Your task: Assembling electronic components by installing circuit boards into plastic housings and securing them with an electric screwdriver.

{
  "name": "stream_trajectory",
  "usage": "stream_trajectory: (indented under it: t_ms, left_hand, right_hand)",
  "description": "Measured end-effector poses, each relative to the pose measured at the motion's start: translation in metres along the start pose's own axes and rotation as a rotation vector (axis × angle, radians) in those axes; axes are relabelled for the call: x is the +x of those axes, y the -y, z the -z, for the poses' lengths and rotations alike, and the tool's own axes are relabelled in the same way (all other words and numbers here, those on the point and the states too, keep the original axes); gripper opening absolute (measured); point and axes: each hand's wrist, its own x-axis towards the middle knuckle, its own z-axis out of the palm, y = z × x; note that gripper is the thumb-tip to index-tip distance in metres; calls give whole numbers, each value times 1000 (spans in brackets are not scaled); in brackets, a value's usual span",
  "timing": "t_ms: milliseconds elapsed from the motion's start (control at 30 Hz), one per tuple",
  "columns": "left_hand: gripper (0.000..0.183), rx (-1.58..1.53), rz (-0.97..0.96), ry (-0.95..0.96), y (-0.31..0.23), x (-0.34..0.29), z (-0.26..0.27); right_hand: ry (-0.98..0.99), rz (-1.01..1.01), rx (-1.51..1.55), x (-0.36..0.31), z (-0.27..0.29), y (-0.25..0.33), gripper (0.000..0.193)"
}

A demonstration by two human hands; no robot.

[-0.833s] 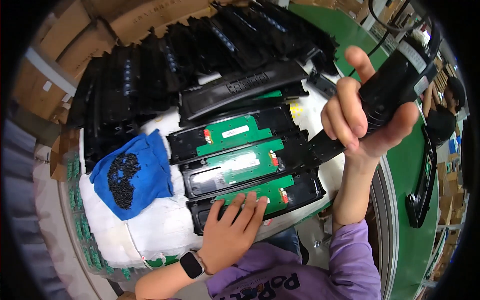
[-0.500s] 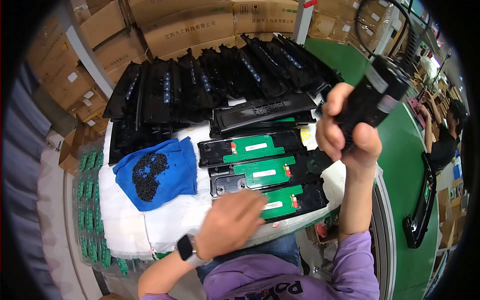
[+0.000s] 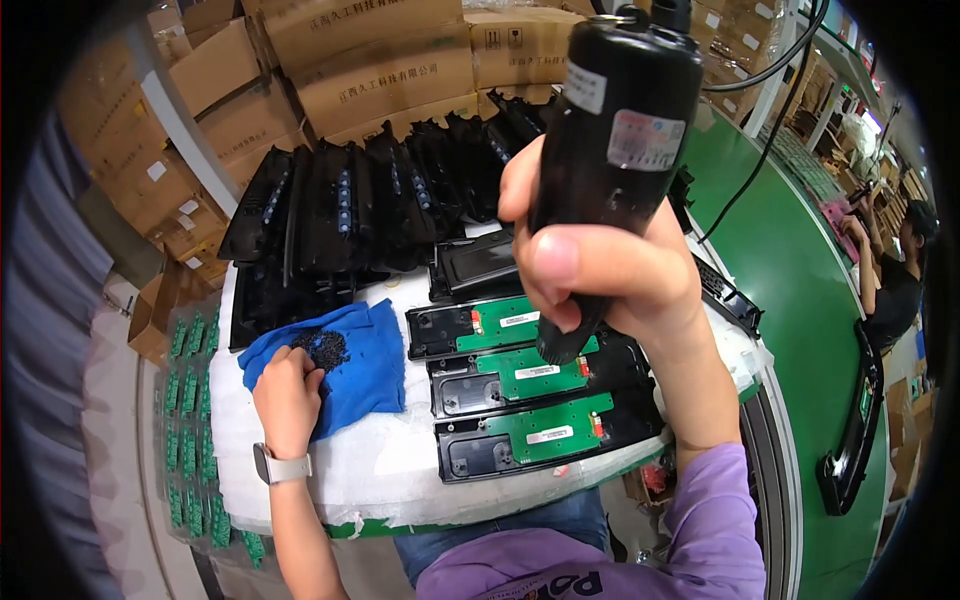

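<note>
My right hand (image 3: 640, 275) is wrapped round a black electric screwdriver (image 3: 610, 140), raised over the work with its lower end pointing down. Beneath it lie several black plastic panels with green circuit boards (image 3: 560, 432), side by side on a white covering. The screwdriver's tip is not clearly visible. On a blue cloth (image 3: 375, 375) at the left is a pile of small black screws (image 3: 325, 348). My left hand (image 3: 287, 395) rests at the near edge of this pile, fingers pinched together; whatever is between them is too small to make out.
Black plastic housings (image 3: 340, 215) stand in a row along the back, before stacked cardboard boxes (image 3: 380, 70). Green circuit boards in clear trays (image 3: 190, 400) hang at the left. A green bench (image 3: 790, 300) runs along the right, where another person (image 3: 893, 285) works. A cable (image 3: 765, 150) trails there.
My left hand has moved left from the circuit-board panels to the screws on the blue cloth. The screwdriver in my right hand has come leftward and nearer, over the panels.
</note>
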Motion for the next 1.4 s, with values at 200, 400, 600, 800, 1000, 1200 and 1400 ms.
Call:
stream_trajectory:
  t_ms: [200,400,600,800,1000,1200,1400]
  left_hand:
    - [3,-12,-27,-232,-8,-5,5]
    - [7,-93,-50,-253,-15,2,-2]
    - [7,-550,119,-224,-8,-1,-15]
    - [13,-1322,358,-215,7,0,-6]
    - [11,-2099,443,-153,32,2,-8]
    - [15,-1990,367,133,-16,8,-7]
    - [9,-1827,372,546,-92,25,-6]
  right_hand:
    - [-90,-45,-203,9,12,1,36]
    - [-158,13,-152,20,34,-14,31]
    - [-159,35,-154,22,34,-19,31]
    - [-148,9,-136,18,32,-18,32]
    - [-132,11,-163,18,31,-20,30]
    - [-122,2,-97,16,24,-17,28]
    - [-21,143,46,11,30,-25,47]
